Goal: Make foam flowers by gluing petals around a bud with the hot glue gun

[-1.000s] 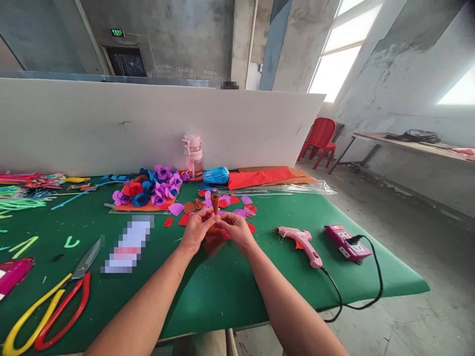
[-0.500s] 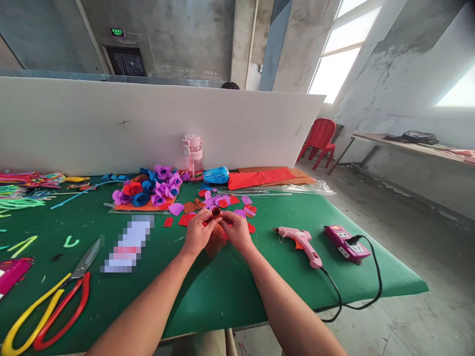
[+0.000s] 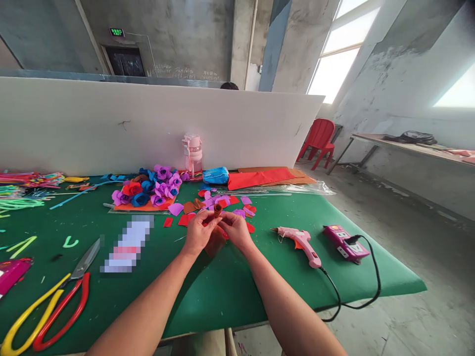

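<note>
Green table, craft supplies spread out

On the table (image 3: 237, 291) lie scissors (image 3: 79, 277), a glue gun (image 3: 300, 239), flowers (image 3: 148, 187) and petals (image 3: 175, 209).

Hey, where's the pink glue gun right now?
In the head view, the pink glue gun lies right of your right hand, just left of the purple power strip.

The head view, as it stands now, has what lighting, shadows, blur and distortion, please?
In the head view, the window glares white; a soft shadow darkens the green table beside the left forearm; the left hand and right hand look fairly sharp; the scissors look stretched near the corner; pixelation hides one flat item.
</note>
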Tool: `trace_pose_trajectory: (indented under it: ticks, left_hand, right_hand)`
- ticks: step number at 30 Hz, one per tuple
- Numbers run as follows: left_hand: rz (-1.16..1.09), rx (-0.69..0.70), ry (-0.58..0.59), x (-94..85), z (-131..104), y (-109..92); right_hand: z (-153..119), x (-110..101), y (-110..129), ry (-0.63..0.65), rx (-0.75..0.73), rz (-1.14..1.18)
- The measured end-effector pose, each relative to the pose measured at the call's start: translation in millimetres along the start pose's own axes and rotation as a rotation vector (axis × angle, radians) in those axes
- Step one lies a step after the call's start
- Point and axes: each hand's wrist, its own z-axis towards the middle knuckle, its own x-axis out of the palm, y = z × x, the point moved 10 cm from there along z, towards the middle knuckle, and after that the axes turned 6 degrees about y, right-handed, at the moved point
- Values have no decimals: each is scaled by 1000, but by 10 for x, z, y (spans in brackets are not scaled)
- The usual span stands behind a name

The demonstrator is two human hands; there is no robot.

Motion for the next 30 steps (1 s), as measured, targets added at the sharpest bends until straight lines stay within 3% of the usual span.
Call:
trace_pose_trajectory:
  ticks: [20,30]
  left_hand:
    - [87,25,35,44,-18,45]
    - [94,15,-1,29,-11,53]
  right_hand:
    - [-9,13,-18,8,3,-63]
    - [-14,2,-32,5,21,-108]
